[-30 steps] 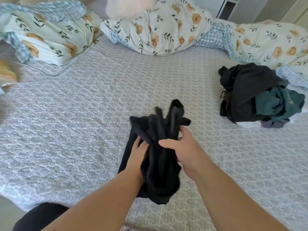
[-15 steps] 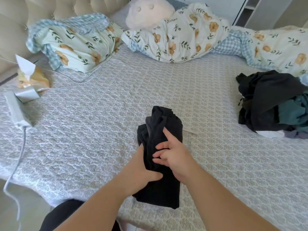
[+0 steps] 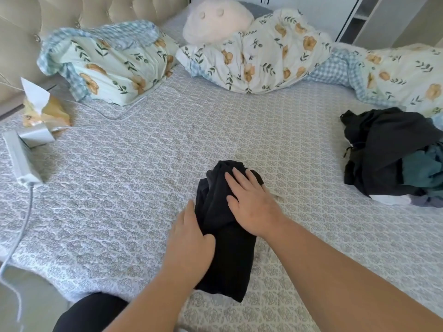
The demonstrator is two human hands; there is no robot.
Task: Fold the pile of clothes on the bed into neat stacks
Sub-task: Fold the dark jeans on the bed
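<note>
The right hand (image 3: 251,207) is laid flat, fingers straight and spread, on the upper part of a folded black garment (image 3: 227,248). The left hand (image 3: 189,243) is pressed against the garment's left edge, thumb resting on the cloth, fingers relaxed. The garment lies near the front edge of the patterned bed cover (image 3: 119,188). A pile of unfolded clothes (image 3: 393,152) is seen well apart, at the right.
</note>
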